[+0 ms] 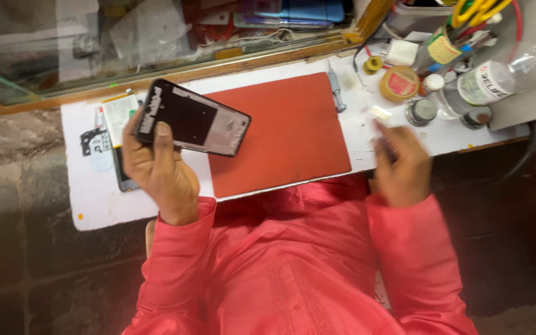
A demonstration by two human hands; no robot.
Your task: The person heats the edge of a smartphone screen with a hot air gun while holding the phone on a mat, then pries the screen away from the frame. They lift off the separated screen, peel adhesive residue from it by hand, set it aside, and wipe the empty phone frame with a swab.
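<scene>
Left hand (159, 167) holds a phone frame (192, 118) (tilted) — right hand (401, 164) blurred.

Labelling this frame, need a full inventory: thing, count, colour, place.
phone frame: 1, black, held up in left hand over the bench's left part
work mat: 1, red, centre of white bench
tape roll: 1, yellow, right of the mat
small round tins: 2, grey lids, near the tape
clear bottle: 1, lying at right
screwdriver: 1, grey, at the mat's right edge
phone parts: several, dark and white, far left
tool cup: 1, with yellow-handled scissors, top right
glass case: 1, behind the bench
left hand: grips the frame
right hand: blurred, fingers near the bench's right edge
</scene>
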